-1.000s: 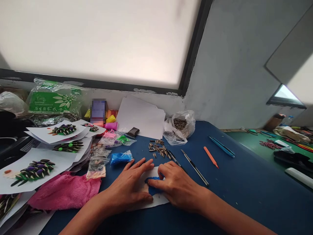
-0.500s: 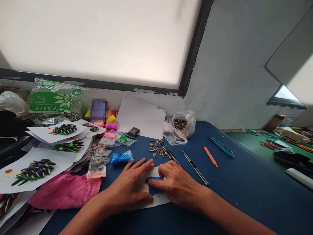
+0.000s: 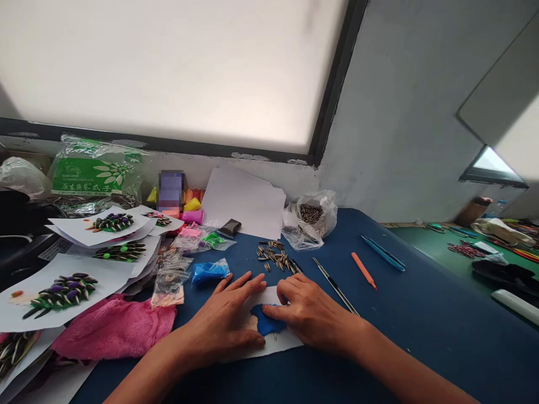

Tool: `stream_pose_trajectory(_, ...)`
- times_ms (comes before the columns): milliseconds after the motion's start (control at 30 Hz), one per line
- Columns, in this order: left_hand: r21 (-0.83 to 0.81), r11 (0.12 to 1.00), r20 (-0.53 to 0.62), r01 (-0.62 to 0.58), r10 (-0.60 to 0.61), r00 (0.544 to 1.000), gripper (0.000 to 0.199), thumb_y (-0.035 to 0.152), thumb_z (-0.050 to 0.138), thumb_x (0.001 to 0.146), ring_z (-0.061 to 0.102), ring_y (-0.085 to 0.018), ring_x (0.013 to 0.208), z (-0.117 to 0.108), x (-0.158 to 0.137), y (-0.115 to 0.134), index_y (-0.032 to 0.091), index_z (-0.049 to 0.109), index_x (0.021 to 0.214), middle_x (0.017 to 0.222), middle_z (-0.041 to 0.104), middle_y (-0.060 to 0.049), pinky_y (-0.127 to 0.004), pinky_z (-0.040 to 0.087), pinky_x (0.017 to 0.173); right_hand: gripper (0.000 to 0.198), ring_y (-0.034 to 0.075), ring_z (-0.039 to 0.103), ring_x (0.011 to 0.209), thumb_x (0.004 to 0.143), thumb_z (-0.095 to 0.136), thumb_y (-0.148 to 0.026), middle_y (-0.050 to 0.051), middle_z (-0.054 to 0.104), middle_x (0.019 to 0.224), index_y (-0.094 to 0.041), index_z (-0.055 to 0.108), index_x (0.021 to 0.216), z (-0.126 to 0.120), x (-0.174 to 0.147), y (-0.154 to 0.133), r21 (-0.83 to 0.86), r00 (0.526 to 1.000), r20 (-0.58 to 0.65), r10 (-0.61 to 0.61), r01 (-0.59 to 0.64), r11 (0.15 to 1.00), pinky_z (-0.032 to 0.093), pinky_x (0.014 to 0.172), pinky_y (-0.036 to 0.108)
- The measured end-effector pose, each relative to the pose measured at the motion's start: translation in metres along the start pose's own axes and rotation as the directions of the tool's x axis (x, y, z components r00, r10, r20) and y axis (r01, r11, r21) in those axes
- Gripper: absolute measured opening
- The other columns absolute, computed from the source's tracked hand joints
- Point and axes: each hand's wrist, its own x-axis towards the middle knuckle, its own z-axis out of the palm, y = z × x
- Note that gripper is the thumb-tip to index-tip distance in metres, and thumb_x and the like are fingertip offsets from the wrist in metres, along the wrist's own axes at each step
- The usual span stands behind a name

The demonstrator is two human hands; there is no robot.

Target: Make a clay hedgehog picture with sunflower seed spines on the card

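Note:
A flat patch of blue modelling clay (image 3: 269, 322) is spread on a sheet of white paper (image 3: 275, 349), beside a smaller pale clay patch (image 3: 251, 324). My left hand (image 3: 229, 314) lies open on the paper's left side, fingers stretched out, thumb close to the clay's lower edge. My right hand (image 3: 309, 311) is loosely closed. One extended digit presses on the upper blue clay; the other fingers are curled, with nothing visible in them. Sunflower seeds (image 3: 275, 257) lie loose just beyond the paper. A bag of blue clay (image 3: 209, 271) rests beyond my left fingertips.
At right lie a metal craft knife (image 3: 334, 286), an orange pen (image 3: 364, 271) and blue tweezers (image 3: 382, 252). Paper pictures with seeds (image 3: 63, 294) and a pink cloth (image 3: 120, 328) occupy the left. Behind stand a seed bag (image 3: 311, 216) and white sheets (image 3: 244, 196).
My right hand has shifted slightly right, its pressing digit moving over the blue clay. More of the blue patch shows, and it looks smoother. My left hand has stayed in place.

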Motion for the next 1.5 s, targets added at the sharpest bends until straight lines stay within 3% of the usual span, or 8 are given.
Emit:
stream_pose_trajectory(333, -0.016, 1.000, 0.007, 0.007, -0.007, 1.000, 0.079, 0.040, 0.069, 0.074, 0.016, -0.029, 0.147, -0.001, -0.001, 0.001, 0.028, 0.037, 0.145, 0.156, 0.030, -0.005, -0.055, 0.008, 0.119, 0.050, 0.019, 0.045, 0.085, 0.078, 0.048, -0.004, 0.008, 0.052, 0.098, -0.022, 0.058, 0.123, 0.000, 0.000, -0.004, 0.142, 0.991, 0.058, 0.119, -0.126, 0.982, 0.036, 0.078, 0.031)
stream_pose_trajectory(667, 0.004, 1.000, -0.002, 0.006, -0.006, 1.000, 0.080, 0.041, 0.069, 0.073, 0.017, -0.030, 0.147, 0.002, 0.000, -0.004, 0.028, 0.037, 0.145, 0.157, 0.029, -0.005, -0.056, 0.009, 0.118, 0.043, 0.018, 0.046, 0.086, 0.080, 0.048, -0.006, 0.007, 0.051, 0.100, -0.023, 0.063, 0.117, 0.000, -0.001, -0.007, 0.281, 0.972, 0.102, 0.212, -0.233, 0.931, 0.037, 0.080, 0.031)
stream_pose_trajectory(900, -0.003, 1.000, 0.010, 0.014, -0.014, 1.000, 0.080, 0.044, 0.069, 0.075, 0.015, -0.029, 0.147, 0.002, 0.001, -0.003, 0.028, 0.036, 0.146, 0.157, 0.029, -0.004, -0.055, 0.008, 0.119, 0.031, 0.021, 0.045, 0.087, 0.092, 0.045, -0.021, 0.008, 0.051, 0.096, -0.020, 0.062, 0.118, -0.007, -0.006, -0.014, 0.207, 0.978, 0.086, 0.188, -0.202, 0.957, 0.036, 0.080, 0.034)
stream_pose_trajectory(1067, -0.016, 1.000, 0.001, 0.010, -0.010, 1.000, 0.079, 0.043, 0.069, 0.074, 0.015, -0.029, 0.147, 0.003, 0.000, -0.004, 0.028, 0.037, 0.145, 0.157, 0.028, -0.004, -0.056, 0.007, 0.119, 0.033, 0.019, 0.045, 0.085, 0.091, 0.047, -0.018, 0.008, 0.050, 0.098, -0.023, 0.061, 0.120, -0.006, -0.017, -0.010, 0.241, 0.971, 0.033, 0.237, -0.238, 0.941, 0.035, 0.079, 0.033)
stream_pose_trajectory(1300, 0.001, 1.000, -0.005, 0.008, -0.008, 1.000, 0.076, 0.041, 0.069, 0.075, 0.015, -0.028, 0.147, 0.005, 0.000, -0.005, 0.029, 0.039, 0.144, 0.156, 0.031, -0.003, -0.056, 0.007, 0.119, 0.037, 0.019, 0.045, 0.085, 0.090, 0.048, -0.018, 0.007, 0.050, 0.098, -0.027, 0.060, 0.125, -0.003, -0.020, -0.011, 0.239, 0.984, 0.052, 0.169, -0.176, 0.955, 0.035, 0.080, 0.033)
stream_pose_trajectory(1500, -0.008, 1.000, -0.046, -0.020, 0.020, 0.999, 0.075, 0.041, 0.070, 0.074, 0.019, -0.031, 0.146, 0.009, -0.001, -0.010, 0.030, 0.041, 0.143, 0.155, 0.033, -0.003, -0.058, 0.010, 0.118, 0.036, 0.019, 0.045, 0.083, 0.090, 0.048, -0.019, 0.007, 0.051, 0.095, -0.027, 0.061, 0.123, -0.001, -0.019, -0.009, 0.233, 0.978, 0.038, 0.205, -0.208, 0.950, 0.035, 0.077, 0.033)
